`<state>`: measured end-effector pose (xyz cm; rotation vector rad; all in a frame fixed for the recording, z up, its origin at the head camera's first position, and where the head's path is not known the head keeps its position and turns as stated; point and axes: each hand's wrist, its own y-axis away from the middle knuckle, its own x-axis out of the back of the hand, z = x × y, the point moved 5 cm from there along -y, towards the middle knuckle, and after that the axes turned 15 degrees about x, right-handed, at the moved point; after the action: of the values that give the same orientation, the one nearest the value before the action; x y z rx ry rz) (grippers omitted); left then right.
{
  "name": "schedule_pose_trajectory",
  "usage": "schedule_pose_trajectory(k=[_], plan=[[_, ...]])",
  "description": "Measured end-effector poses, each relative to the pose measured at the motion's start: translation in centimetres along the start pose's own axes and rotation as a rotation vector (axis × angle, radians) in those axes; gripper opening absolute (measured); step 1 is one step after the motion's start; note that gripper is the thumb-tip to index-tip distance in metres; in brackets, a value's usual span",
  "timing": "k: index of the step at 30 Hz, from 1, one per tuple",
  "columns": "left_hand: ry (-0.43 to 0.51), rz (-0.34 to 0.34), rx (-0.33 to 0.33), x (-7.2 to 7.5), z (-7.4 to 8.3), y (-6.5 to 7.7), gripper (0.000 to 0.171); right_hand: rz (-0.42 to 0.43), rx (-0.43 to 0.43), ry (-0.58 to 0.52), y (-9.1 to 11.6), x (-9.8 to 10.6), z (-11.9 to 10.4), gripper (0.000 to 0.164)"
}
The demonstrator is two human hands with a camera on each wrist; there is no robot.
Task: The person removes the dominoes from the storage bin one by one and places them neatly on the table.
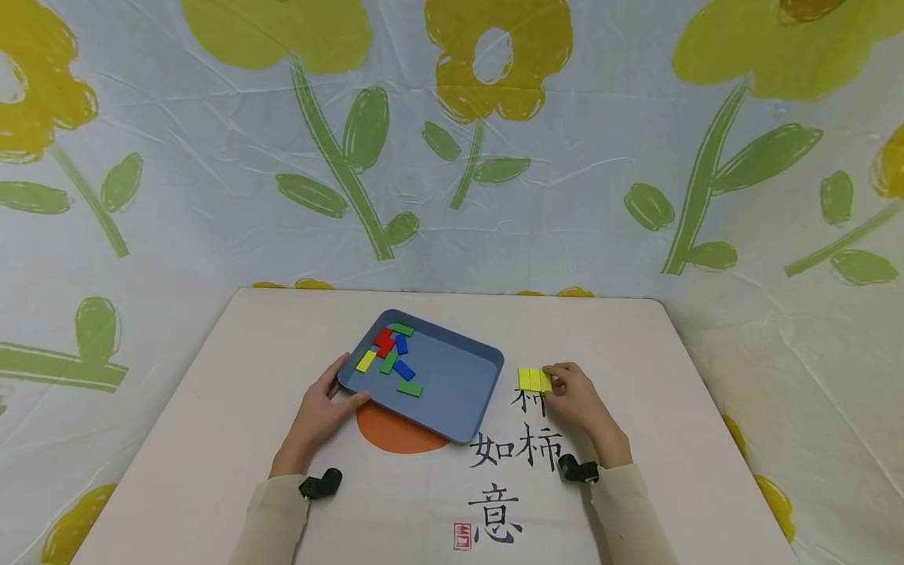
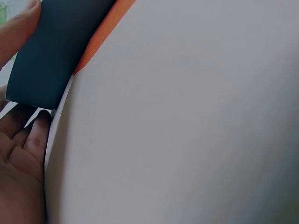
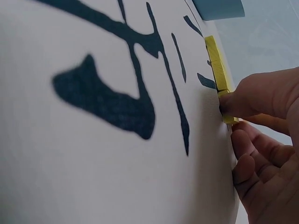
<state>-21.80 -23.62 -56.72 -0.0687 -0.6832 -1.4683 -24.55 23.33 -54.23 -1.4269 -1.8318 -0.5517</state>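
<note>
My left hand (image 1: 322, 410) grips the left corner of a blue-grey tray (image 1: 452, 380), the thumb against its near side and the other fingers round the left side. In the left wrist view the tray's dark wall (image 2: 51, 51) stands between thumb and fingers. To the tray's right, three yellow blocks (image 1: 530, 380) stand side by side in a row on the table. My right hand (image 1: 575, 399) pinches the rightmost yellow block (image 3: 229, 114) between thumb and finger, its side against the block beside it. Fingertips partly cover that block.
Inside the tray, towards its left, lie several loose blocks: green (image 1: 410, 388), red (image 1: 383, 337), blue (image 1: 404, 370) and one yellow (image 1: 366, 361). The pale tablecloth (image 1: 381, 502) bears black written characters (image 1: 497, 514) and an orange shape (image 1: 402, 431) partly under the tray. A flowered curtain (image 1: 494, 235) hangs behind.
</note>
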Motion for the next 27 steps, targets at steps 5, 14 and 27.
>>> schedule_pose_trajectory(k=[5,14,27], plan=[[-0.004,0.006,-0.002,0.2,0.2,-0.1,0.096,-0.005,-0.002,0.0,-0.1,0.1,-0.3,0.054],[0.002,-0.006,-0.007,0.1,0.1,0.0,0.096,-0.013,0.022,0.019,-0.1,1.0,-1.0,0.062],[-0.005,-0.006,-0.001,0.1,0.0,0.1,0.096,-0.013,0.251,-0.016,-4.2,0.9,-6.9,0.064]])
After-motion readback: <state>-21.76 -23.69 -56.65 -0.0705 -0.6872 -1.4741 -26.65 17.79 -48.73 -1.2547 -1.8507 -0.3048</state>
